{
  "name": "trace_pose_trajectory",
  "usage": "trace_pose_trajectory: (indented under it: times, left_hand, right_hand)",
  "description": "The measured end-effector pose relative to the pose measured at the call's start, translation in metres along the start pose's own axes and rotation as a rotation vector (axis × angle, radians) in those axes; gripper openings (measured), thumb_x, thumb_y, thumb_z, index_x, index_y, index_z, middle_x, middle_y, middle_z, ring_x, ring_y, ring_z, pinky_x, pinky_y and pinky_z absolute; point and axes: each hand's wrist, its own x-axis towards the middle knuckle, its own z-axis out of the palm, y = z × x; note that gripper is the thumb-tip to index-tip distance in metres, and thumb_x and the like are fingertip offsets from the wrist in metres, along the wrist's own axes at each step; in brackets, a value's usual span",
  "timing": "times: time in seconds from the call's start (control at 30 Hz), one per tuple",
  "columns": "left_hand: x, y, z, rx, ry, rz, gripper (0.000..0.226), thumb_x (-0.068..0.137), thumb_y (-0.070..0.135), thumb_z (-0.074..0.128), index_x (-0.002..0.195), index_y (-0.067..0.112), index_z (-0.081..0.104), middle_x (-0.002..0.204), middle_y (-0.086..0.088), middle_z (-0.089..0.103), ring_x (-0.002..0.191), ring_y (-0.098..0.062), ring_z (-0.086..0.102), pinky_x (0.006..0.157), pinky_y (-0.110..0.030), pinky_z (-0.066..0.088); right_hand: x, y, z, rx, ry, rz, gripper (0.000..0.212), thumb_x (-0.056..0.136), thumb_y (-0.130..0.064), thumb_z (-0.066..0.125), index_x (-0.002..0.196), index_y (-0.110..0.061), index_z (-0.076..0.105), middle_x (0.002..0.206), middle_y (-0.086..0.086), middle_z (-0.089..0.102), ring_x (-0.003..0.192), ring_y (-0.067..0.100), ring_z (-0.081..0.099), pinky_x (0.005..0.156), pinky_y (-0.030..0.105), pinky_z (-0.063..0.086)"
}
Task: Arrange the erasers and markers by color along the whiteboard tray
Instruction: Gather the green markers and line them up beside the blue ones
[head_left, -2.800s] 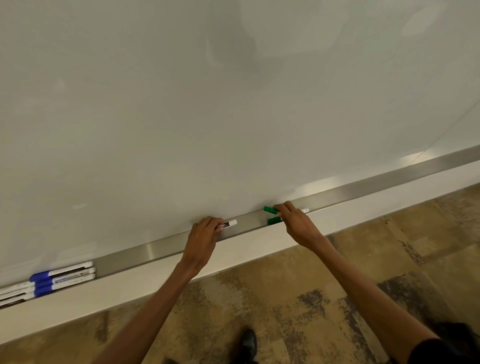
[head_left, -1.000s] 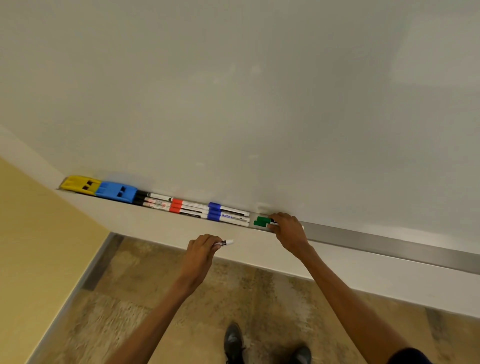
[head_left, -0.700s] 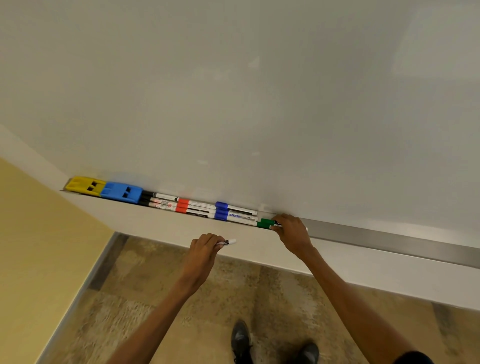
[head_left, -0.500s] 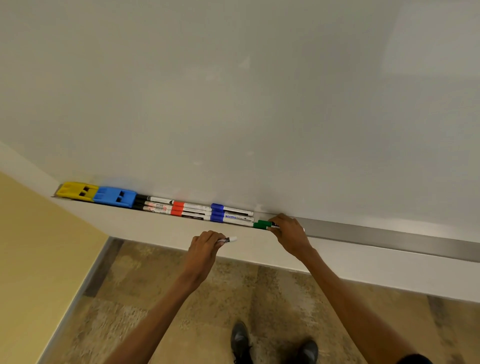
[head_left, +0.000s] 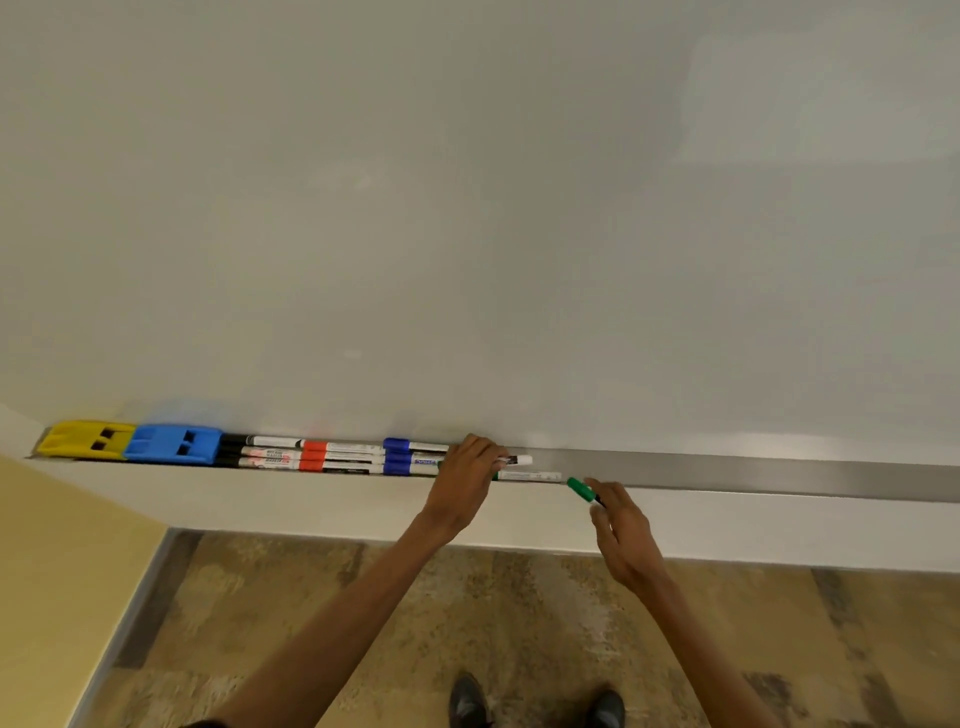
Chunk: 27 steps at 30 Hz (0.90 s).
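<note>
Head view, looking down along the whiteboard and its metal tray. At the far left end of the tray sits a yellow eraser, and a blue eraser is touching it on the right. Next come the markers, lying lengthwise in a tight bunch: black-capped markers, then red-capped markers, then blue-capped markers.

The left hand is over the tray just right of the blue caps, its grip closed on a white marker whose end pokes out to the right. Just below that lies another white marker barrel on the tray's front edge; its left end is hidden under the hand, so no cap colour to report.

The right hand is a bit in front of the tray, fingers pinched on a green-capped marker, cap pointing up-left toward the tray's front lip. Two dark shoes show on the patterned floor below.
</note>
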Motion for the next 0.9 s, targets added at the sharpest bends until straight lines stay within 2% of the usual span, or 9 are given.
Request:
trace_pose_trajectory:
  times: [0.1,0.2,0.3,0.47,0.63,0.9]
  left_hand:
    - [0.014,0.01,0.012,-0.022,-0.03,0.021,0.021,0.098,0.013,0.047,0.108,0.014,0.065,0.106,-0.003,0.066,0.103,-0.022,0.054,0.086,-0.037,0.041]
    - [0.022,0.017,0.023,-0.035,-0.063,0.036,0.022,0.098,0.012,0.046,0.11,0.014,0.064,0.108,-0.003,0.065,0.106,-0.023,0.053,0.089,-0.038,0.041]
    - [0.024,0.019,0.032,-0.043,-0.078,0.041,0.022,0.098,0.012,0.046,0.111,0.012,0.064,0.109,-0.005,0.065,0.107,-0.024,0.054,0.09,-0.037,0.04]
    - [0.023,0.021,0.041,-0.08,-0.097,0.003,0.021,0.096,0.01,0.047,0.109,0.01,0.064,0.109,-0.005,0.066,0.108,-0.024,0.053,0.092,-0.037,0.041]
    - [0.019,0.018,0.042,-0.09,-0.078,-0.009,0.024,0.095,0.005,0.047,0.111,0.009,0.066,0.111,-0.007,0.067,0.109,-0.025,0.054,0.093,-0.037,0.042]
    - [0.011,0.015,0.045,-0.066,-0.127,-0.026,0.033,0.099,0.006,0.041,0.128,0.004,0.055,0.129,-0.01,0.059,0.122,-0.024,0.048,0.102,-0.031,0.04]
  right_hand:
    - [-0.024,0.017,-0.001,-0.015,0.035,0.073,0.045,0.095,-0.026,0.028,0.132,-0.013,0.05,0.114,0.005,0.058,0.089,0.013,0.056,0.078,0.023,0.044]
    - [-0.043,0.028,-0.006,-0.056,0.027,0.113,0.035,0.101,-0.018,0.032,0.13,-0.016,0.05,0.11,0.001,0.057,0.086,0.009,0.055,0.075,0.016,0.042]
    - [-0.055,0.032,-0.014,-0.061,0.026,0.135,0.032,0.1,-0.012,0.037,0.129,-0.017,0.05,0.104,-0.003,0.054,0.08,0.007,0.055,0.066,0.011,0.04]
    - [-0.063,0.034,-0.022,-0.132,0.038,0.193,0.032,0.101,-0.013,0.038,0.13,-0.017,0.051,0.103,-0.006,0.053,0.072,0.004,0.052,0.056,0.009,0.036]
    - [-0.059,0.035,-0.021,-0.14,0.032,0.189,0.032,0.101,-0.014,0.038,0.13,-0.015,0.051,0.107,-0.002,0.055,0.074,0.007,0.053,0.059,0.011,0.036]
    - [-0.046,0.038,-0.013,-0.157,0.048,0.105,0.035,0.101,-0.018,0.037,0.134,-0.017,0.048,0.114,-0.003,0.049,0.076,0.007,0.049,0.061,0.01,0.032]
